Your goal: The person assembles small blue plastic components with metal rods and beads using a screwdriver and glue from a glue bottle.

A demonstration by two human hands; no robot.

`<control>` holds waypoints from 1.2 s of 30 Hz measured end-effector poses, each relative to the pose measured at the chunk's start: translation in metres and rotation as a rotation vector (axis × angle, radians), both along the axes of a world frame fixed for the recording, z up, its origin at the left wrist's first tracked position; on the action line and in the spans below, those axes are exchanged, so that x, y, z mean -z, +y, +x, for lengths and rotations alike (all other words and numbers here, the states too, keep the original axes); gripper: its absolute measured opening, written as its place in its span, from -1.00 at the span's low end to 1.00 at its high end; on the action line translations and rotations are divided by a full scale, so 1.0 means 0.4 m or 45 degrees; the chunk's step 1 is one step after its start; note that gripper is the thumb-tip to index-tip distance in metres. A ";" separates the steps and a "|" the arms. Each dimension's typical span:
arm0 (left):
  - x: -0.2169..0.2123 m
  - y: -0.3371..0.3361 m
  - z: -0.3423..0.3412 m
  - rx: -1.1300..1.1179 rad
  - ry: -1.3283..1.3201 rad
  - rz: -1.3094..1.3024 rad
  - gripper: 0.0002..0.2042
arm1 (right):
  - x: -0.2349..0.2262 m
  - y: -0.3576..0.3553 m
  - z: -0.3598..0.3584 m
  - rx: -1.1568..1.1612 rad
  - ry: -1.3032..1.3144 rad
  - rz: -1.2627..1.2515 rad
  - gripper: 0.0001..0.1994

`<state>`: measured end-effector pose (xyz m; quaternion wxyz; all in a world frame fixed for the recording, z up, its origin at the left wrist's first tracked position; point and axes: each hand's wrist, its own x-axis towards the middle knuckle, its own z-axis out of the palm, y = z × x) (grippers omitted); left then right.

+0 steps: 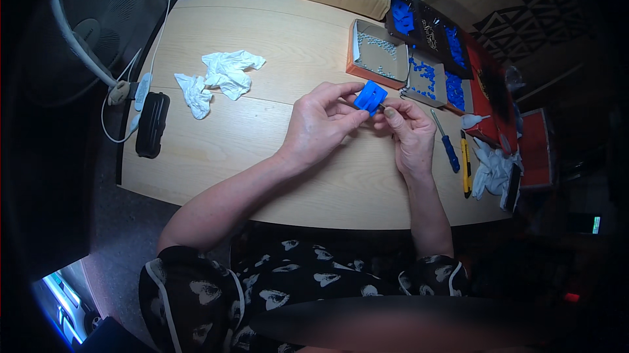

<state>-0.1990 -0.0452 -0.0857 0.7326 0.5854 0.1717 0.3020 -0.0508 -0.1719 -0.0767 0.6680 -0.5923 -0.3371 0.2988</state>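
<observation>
Your left hand: your left hand [321, 123] sits over the middle of the pale wooden table [262, 150], fingers pinched on the small blue plastic part [370, 97].
Your right hand: your right hand [409, 131] meets it from the right, fingertips closed on the same part's lower edge.
Right edge: a blue-handled screwdriver [446, 142] and a yellow utility knife [466, 169] lie near your right hand.
Left side: crumpled white cloths [219, 78] lie well apart.
Far edge: a small cardboard box of pale beads [377, 53] stands just beyond the part.
</observation>
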 end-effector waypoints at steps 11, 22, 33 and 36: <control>-0.014 0.005 -0.010 0.079 0.055 -0.106 -0.62 | 0.011 0.001 0.012 -0.136 0.261 0.076 -0.84; -0.007 0.020 -0.008 0.169 0.001 -0.173 -0.68 | 0.005 -0.005 0.018 -0.181 0.272 0.032 -0.83; 0.008 0.007 0.003 0.141 -0.059 -0.189 -0.71 | 0.013 -0.007 0.010 0.015 -0.039 -0.046 -0.86; 0.009 0.007 0.002 0.109 -0.089 -0.199 -0.71 | 0.010 -0.002 0.007 -0.033 0.029 -0.007 -0.86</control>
